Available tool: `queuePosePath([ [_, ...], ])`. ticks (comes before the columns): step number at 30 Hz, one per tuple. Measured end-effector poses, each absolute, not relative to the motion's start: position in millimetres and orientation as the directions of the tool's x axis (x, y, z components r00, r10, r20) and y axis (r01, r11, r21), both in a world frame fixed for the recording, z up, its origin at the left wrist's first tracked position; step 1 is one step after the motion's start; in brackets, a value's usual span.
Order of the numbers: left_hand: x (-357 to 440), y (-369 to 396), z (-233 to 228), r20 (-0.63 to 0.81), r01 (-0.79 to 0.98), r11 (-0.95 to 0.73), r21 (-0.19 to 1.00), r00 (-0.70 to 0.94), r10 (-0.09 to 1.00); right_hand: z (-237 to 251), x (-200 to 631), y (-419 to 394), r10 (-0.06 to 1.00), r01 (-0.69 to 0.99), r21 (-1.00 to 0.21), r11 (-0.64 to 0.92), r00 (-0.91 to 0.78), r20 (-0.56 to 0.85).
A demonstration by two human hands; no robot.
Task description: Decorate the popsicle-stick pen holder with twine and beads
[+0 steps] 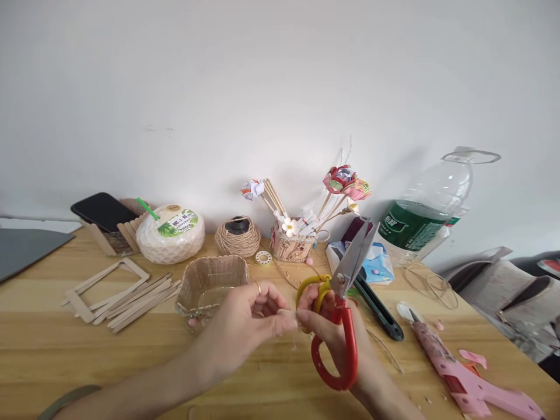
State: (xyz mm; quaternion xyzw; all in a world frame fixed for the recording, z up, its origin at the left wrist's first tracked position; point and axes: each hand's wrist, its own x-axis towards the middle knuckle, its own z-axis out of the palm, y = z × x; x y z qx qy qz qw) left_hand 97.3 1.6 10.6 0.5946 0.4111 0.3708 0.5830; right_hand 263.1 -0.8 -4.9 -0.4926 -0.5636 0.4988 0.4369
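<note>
My left hand (256, 318) is closed in a pinch, its fingertips against those of my right hand; whatever sits between them is too small to make out. My right hand (328, 326) is closed with a pair of scissors (347, 280) hooked over its fingers. One scissor handle is yellow, the other red, and the nearly closed blades point up. Just behind my left hand stands a small woven-looking basket (212, 280) with beads on its near side. A faint transparent bit hangs below the fingertips.
Wooden craft sticks (144, 300) lie at left. Behind are a wrapped coconut (170, 233), twine (238, 236), tape (263, 258) and a decorated pot (292, 248) with paper flowers. A green-labelled bottle (411, 224), utility knife (378, 306) and pink glue gun (464, 373) are at right.
</note>
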Motion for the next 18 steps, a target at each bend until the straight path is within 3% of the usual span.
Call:
queuePosePath([
  [7,98.8,0.1,14.5,-0.067,0.049,0.054,0.997,0.319,0.945,-1.9,261.4,-4.2,0.993,0.130,-0.992,0.006,-0.119,-0.009],
  [12,93.0,-0.2,22.0,0.015,-0.044,-0.007,0.999,0.199,0.980,-10.5,262.8,-5.4,0.994,0.043,-0.997,0.065,-0.095,0.061],
  [18,88.3,5.2,28.9,-0.035,-0.248,0.045,0.968,0.046,0.998,-14.9,264.7,-13.7,0.951,0.066,-0.997,0.030,-0.309,0.009],
])
